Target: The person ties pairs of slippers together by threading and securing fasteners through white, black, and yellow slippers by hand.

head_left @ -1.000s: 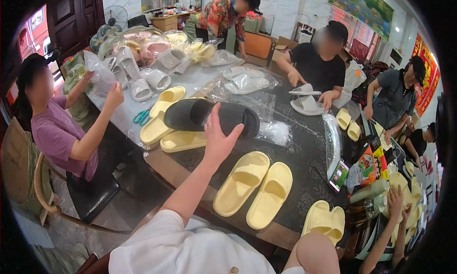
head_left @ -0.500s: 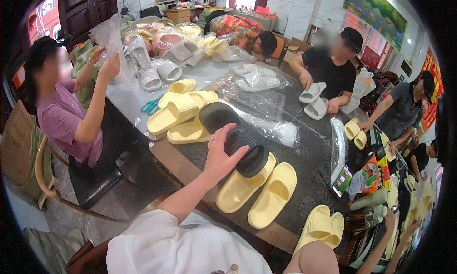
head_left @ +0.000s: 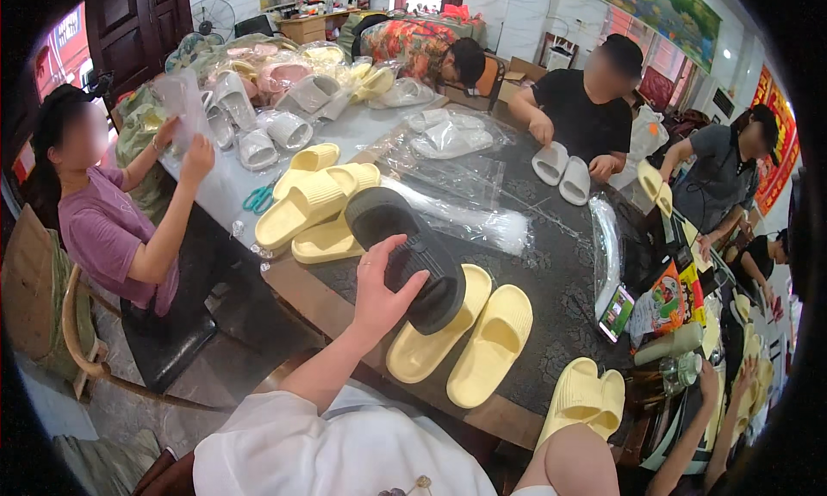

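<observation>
My left hand [head_left: 383, 294] grips a pair of black slippers [head_left: 405, 238] stacked together and holds them tilted just above the dark table [head_left: 560, 281]. Their lower end overlaps a pale yellow pair [head_left: 495, 345] lying side by side near the table's front edge. My right hand [head_left: 715, 382] reaches out at the lower right beside a pale green bottle [head_left: 668, 343]. It is small and partly hidden, so I cannot see whether it holds anything.
More yellow slippers [head_left: 310, 203] lie left of the black pair, and another yellow pair [head_left: 586, 397] sits at the front edge. Clear plastic bags [head_left: 465, 203] cover the middle, with scissors [head_left: 257, 199] nearby. A person in purple [head_left: 103, 229] holds up a bag; others handle white slippers [head_left: 560, 169].
My left hand took hold of the black slippers in the middle of the table and drew them toward me, over the yellow pair. The person in purple raised a bag.
</observation>
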`<action>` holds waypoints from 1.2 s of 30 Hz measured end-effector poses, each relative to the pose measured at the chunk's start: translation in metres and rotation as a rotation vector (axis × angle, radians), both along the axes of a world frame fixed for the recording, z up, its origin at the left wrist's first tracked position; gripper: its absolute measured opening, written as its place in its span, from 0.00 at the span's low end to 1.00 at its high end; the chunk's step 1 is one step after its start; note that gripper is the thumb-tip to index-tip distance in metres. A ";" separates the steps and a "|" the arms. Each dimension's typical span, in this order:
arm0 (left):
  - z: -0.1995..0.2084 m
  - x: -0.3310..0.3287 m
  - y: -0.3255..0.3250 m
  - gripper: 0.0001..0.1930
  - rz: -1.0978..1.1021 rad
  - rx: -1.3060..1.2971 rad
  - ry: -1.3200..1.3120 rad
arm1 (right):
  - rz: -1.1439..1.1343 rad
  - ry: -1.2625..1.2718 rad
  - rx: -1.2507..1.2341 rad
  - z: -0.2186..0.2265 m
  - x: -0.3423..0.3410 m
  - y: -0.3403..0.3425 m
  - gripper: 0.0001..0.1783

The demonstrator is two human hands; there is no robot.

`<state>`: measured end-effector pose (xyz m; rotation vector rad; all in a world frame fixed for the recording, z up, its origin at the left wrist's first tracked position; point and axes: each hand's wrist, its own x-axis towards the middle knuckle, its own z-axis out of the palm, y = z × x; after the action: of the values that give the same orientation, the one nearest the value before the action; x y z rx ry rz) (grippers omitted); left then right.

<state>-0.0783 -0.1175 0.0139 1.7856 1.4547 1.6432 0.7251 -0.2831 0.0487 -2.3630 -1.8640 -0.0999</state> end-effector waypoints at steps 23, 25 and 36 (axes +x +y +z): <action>-0.007 -0.004 0.000 0.25 0.047 0.062 -0.018 | 0.503 0.796 0.379 -0.010 -0.202 -0.016 0.06; -0.007 -0.005 0.000 0.25 0.031 0.067 -0.056 | 0.554 0.869 0.416 -0.008 -0.228 -0.014 0.06; -0.003 -0.003 0.000 0.24 0.033 0.039 0.009 | 0.857 1.307 0.612 -0.006 -0.375 0.010 0.06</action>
<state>-0.0808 -0.1178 0.0109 1.8010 1.4730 1.6931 0.3501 -0.2733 0.0427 -0.6653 -1.5213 0.6626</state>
